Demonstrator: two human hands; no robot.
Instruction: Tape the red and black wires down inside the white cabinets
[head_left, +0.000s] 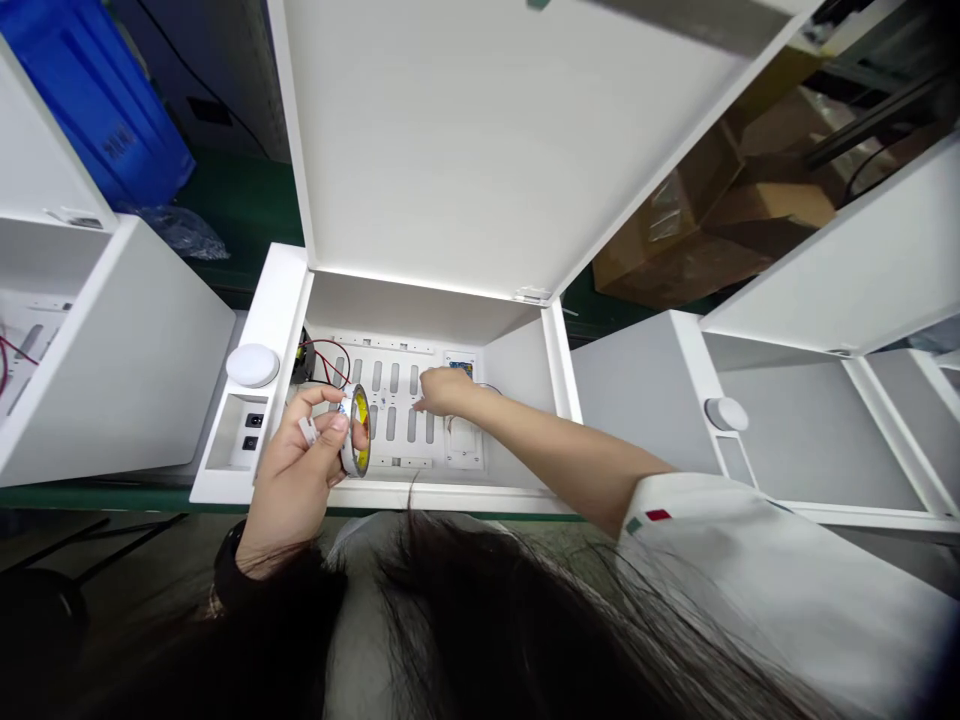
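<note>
Roughly upright tape roll (350,450), hole facing right.

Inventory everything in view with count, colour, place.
Cabinets: three-plus, white, side by side
Lids: three-plus, white, raised
Knobs: two, white, centre and right cabinets
Panel fittings: two, black, centre cabinet's left
Wires: several, red, centre and left cabinets
Circuit board: one, blue, centre cabinet's right
Tape roll: one, white and yellow, over centre cabinet
Bin: one, blue, upper left
Plastic: one piece, clear, beside bin
Boxes: several, brown, upper right
Bench: one, green, under cabinets
Sleeve: one, white, lower right
Left hand: one, holding tape roll
Right hand: one, inside centre cabinet
</note>
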